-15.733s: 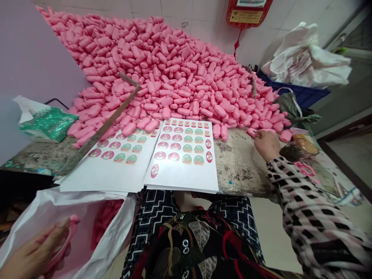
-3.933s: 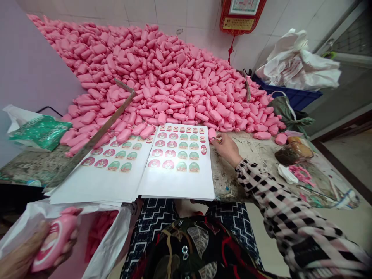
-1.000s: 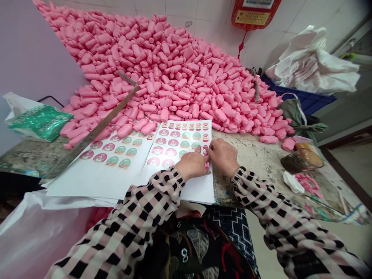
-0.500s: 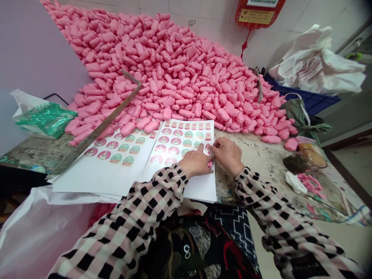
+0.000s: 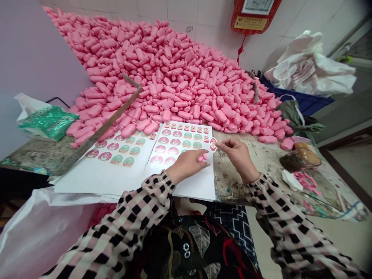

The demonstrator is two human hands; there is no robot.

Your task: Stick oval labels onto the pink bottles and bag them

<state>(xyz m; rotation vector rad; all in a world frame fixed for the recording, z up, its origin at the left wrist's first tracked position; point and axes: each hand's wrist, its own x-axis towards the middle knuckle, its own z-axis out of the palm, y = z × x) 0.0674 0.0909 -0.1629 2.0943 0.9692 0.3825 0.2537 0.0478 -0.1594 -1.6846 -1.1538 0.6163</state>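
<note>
Between the thumb and fingertips of my right hand (image 5: 236,157) is an oval red-and-white sticker (image 5: 213,145), held up at the right edge of a sticker sheet (image 5: 186,190). My left hand (image 5: 188,163) rests over that sheet with its fingers curled round a pink bottle (image 5: 202,158); only a small end of the bottle shows, the remainder hidden by the hand. Rows of pink and green labels lie above and left of my left hand. Left of this sheet lies a second label sheet (image 5: 95,176), with several pink bottles on its top edge.
A large heap of pink bottles (image 5: 174,77) fills the back of the table. A metal strip (image 5: 107,120) crosses at left near a green packet (image 5: 48,122). At right are a brown jar (image 5: 299,157), pink rings (image 5: 308,183) and a blue crate (image 5: 302,101).
The oval sticker has come off the sheet in my right hand, which has moved right. My left hand has shifted slightly left, showing more of the pink piece it holds.
</note>
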